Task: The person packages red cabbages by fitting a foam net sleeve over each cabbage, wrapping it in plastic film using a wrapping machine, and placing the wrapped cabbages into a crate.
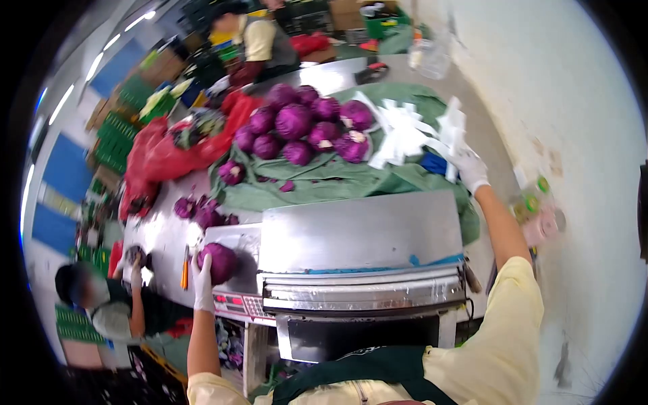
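My left hand [202, 278], in a white glove, is closed against the side of a red cabbage [220, 262]. That cabbage is at the steel platform of a scale [233, 235] with a red-and-white key panel. My right hand [469, 167], gloved too, reaches far right and grips a white strip [451, 125] that stands up from its fingers. More white strips [403, 135] lie spread just left of it, beside a small blue thing [433, 163]. A heap of red cabbages [293, 121] rests on green cloth [304, 187].
A steel wrapping machine [358, 233] stands right before me. Red netting [162, 152], loose purple leaves [206, 213] and an orange-handled tool [185, 268] lie leftward. One co-worker [128, 304] works at left, another [260, 44] at the back. A wall [567, 135] bounds the right.
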### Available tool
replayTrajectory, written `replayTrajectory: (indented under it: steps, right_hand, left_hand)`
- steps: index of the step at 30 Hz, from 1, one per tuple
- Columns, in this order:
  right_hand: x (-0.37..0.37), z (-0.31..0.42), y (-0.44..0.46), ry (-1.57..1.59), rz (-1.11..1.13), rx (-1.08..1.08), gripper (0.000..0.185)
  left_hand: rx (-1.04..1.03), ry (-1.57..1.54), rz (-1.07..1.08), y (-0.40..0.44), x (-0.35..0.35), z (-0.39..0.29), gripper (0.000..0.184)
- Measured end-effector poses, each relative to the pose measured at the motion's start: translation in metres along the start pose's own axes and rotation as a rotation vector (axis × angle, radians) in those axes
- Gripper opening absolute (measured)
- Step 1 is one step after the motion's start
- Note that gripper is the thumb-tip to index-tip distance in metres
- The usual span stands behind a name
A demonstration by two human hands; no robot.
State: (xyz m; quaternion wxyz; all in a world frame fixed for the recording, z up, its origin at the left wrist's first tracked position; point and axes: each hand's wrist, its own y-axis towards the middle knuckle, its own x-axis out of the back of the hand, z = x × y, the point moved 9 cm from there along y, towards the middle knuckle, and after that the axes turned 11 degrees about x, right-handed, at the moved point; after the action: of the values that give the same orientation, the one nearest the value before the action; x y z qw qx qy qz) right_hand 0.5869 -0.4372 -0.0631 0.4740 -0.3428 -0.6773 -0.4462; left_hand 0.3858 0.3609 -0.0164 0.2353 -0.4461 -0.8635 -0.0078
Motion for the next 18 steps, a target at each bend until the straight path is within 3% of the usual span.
replayTrajectory:
  steps: [3, 5, 6, 7, 9, 11, 12, 15, 16, 18]
  right_hand:
    - [-0.025, -0.006, 0.023, 0.003, 0.059, 0.064, 0.027]
    - [0.009, 0.005, 0.039, 0.001, -0.010, 0.077, 0.023]
    - [0.032, 0.008, 0.045, 0.020, -0.144, 0.087, 0.018]
    - [0.055, 0.010, 0.050, 0.046, -0.276, 0.097, 0.015]
    - [0.091, 0.003, 0.064, 0.698, -0.407, -0.028, 0.016]
    - [0.180, 0.044, 0.052, 0.408, -0.378, -0.300, 0.022]
    - [0.193, 0.055, 0.053, 0.420, -0.374, -0.258, 0.022]
    - [0.235, 0.080, 0.049, 0.881, -0.565, -0.140, 0.023]
    - [0.249, 0.120, 0.050, 0.867, -0.438, -0.057, 0.022]
    - [0.254, 0.196, 0.042, 0.899, -0.086, 0.054, 0.021]
  left_hand:
    - [-0.014, -0.079, 0.034, 0.014, 0.008, 0.015, 0.063]
    - [0.141, -0.195, -0.025, -0.009, 0.007, 0.006, 0.065]
    - [0.236, -0.213, -0.057, -0.019, 0.007, 0.003, 0.066]
    - [0.205, -0.212, -0.073, -0.017, 0.011, 0.006, 0.067]
    - [0.200, -0.202, -0.040, -0.025, 0.011, 0.006, 0.069]
    - [0.258, -0.172, 0.022, -0.036, 0.005, 0.008, 0.075]
    - [0.262, -0.185, 0.097, -0.037, -0.001, 0.013, 0.077]
    - [0.277, -0.277, 0.047, -0.033, -0.003, 0.023, 0.076]
    - [0.260, -0.241, -0.003, -0.034, 0.003, 0.020, 0.075]
    - [-0.172, -0.114, -0.412, -0.004, 0.028, 0.038, 0.070]
